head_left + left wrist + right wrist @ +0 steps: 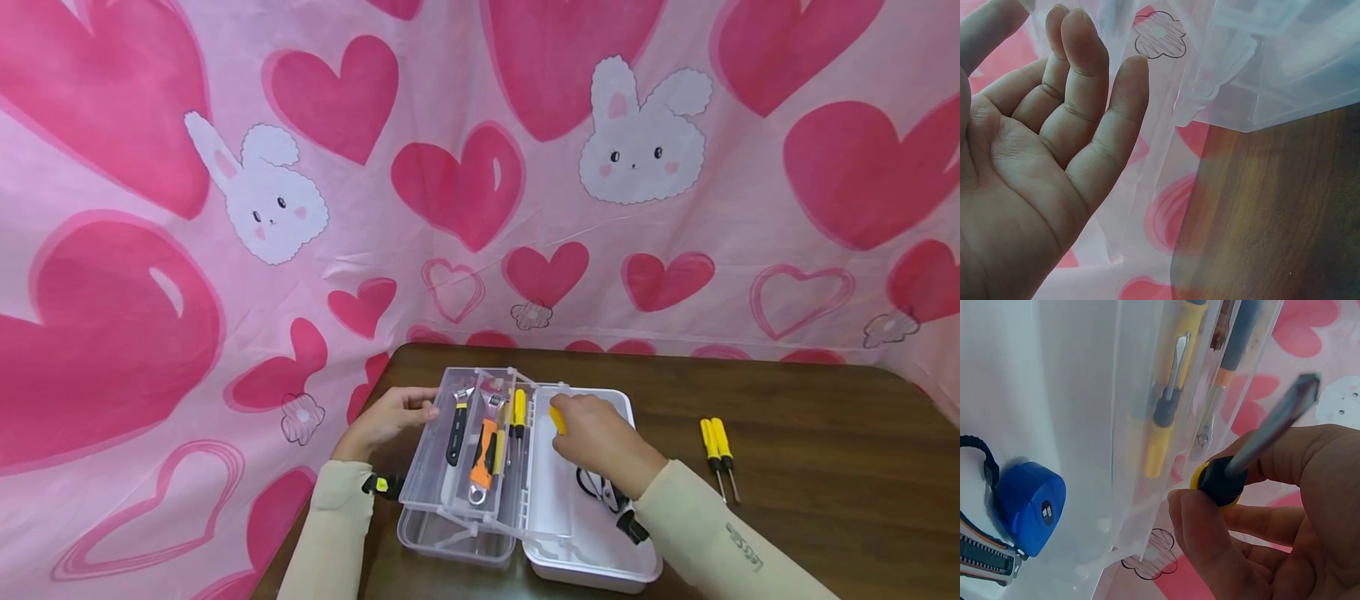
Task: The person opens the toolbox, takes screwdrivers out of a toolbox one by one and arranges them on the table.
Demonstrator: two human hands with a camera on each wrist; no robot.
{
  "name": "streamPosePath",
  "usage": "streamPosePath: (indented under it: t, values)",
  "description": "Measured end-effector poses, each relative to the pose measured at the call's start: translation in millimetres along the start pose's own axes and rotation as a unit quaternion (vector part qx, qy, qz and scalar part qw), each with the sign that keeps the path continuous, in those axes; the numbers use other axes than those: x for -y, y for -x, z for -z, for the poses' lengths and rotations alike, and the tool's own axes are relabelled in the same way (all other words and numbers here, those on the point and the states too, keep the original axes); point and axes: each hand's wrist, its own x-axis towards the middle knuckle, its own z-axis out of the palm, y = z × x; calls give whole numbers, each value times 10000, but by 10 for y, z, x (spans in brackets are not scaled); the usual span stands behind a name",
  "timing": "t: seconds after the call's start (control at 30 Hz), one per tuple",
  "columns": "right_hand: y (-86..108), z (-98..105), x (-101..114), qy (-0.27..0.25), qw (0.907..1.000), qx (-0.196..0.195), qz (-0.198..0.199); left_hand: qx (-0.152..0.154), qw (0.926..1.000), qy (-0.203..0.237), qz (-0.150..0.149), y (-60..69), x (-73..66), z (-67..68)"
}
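Observation:
My right hand (603, 437) pinches the yellow handle of a flathead screwdriver (557, 419) above the white side of an unfolded toolbox (547, 479). In the right wrist view, the thumb and fingers close round its black collar, and the metal tip points up and away. My left hand (390, 421) is at the left edge of the raised clear tray (431, 467), fingers loosely bent; whether they touch it is unclear. An adjustable wrench with a black handle (455, 437) and another with an orange handle (483, 458) lie in that tray. Beside them stands a yellow-handled screwdriver (519, 408).
Two yellow-handled screwdrivers (720, 442) lie on the brown table (825, 467) at right. The white compartment contains a blue tape measure (1032, 506), a utility knife (985, 556) and black-looped scissors (588, 483). Behind the table hangs a pink heart-patterned cloth (457, 217).

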Motion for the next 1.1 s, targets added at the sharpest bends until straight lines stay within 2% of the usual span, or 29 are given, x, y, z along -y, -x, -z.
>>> streamPosePath:
  t: [0.23,0.43,0.83,1.1]
  values:
    - [-9,48,-98,-119,9998,79,-159,14,10000,5,-85,3,-17,-8]
    - [-4,74,-241,-95,9994,145,-310,-44,10000,8,-30,5,-32,-33]
    - [55,174,-519,-232,9985,79,-493,-24,9999,85,-75,4,-57,-53]
    - [89,262,-687,-246,9974,70,-672,-105,9998,51,178,-5,-65,-54]
